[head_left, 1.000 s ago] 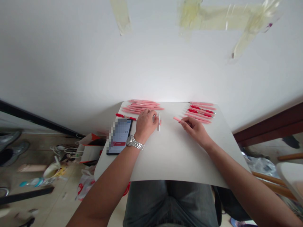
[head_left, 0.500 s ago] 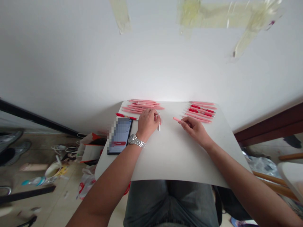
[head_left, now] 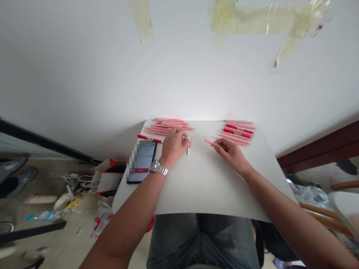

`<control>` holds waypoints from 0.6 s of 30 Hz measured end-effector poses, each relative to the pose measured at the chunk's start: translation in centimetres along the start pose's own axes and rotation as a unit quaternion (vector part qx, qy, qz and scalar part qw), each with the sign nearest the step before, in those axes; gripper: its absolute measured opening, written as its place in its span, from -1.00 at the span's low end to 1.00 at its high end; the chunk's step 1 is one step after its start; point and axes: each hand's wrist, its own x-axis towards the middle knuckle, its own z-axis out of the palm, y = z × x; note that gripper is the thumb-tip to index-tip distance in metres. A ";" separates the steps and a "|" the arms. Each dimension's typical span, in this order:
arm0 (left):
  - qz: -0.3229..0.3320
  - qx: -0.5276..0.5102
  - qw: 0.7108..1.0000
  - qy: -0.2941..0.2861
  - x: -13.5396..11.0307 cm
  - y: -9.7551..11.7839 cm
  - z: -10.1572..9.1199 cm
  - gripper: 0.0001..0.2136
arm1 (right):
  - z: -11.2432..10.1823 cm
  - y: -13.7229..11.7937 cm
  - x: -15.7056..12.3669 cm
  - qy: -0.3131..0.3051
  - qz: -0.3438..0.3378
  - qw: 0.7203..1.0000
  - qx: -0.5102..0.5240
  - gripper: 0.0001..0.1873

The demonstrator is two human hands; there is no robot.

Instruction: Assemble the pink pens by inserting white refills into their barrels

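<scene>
My right hand [head_left: 227, 150] pinches a short pink pen barrel [head_left: 209, 141] above the middle of the white table [head_left: 207, 179], its end pointing left. My left hand [head_left: 175, 145], wearing a metal watch, is curled at the left of centre, thumb and forefinger bent towards each other. Whatever lies between those fingertips is too small to make out. Right beside the thumb are a thin white stick-like part [head_left: 188, 152] and a small pink piece [head_left: 190, 144]. Behind the left hand lies a pile of pink pens [head_left: 168, 126], partly covered by it.
A row of pink and red pens [head_left: 238, 132] lies at the back right. A red pen [head_left: 142, 136] and a phone [head_left: 141, 164] are on the left side. The wall [head_left: 179, 82] rises behind the table. Bags [head_left: 103, 216] and a bottle [head_left: 46, 215] are on the floor.
My left hand has shifted very slightly left, away from the small white and pink parts, which show a little more clearly. My right hand keeps its hold on the pink barrel.
</scene>
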 end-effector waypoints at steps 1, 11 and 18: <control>0.000 -0.003 1.000 0.000 0.0 0.0 -0.1 -0.94 | 0.0 0.0 0.0 -0.001 0.000 1.000 0.000 -0.57; 0.111 -0.022 0.991 -0.065 0.0 0.5 -0.7 -0.88 | 0.0 -0.1 0.0 -0.001 0.000 1.000 0.002 -0.52; 0.116 -0.002 0.989 -0.091 -0.2 0.8 -1.0 -0.79 | -0.1 -0.4 -0.1 -0.002 0.003 1.000 0.002 -0.54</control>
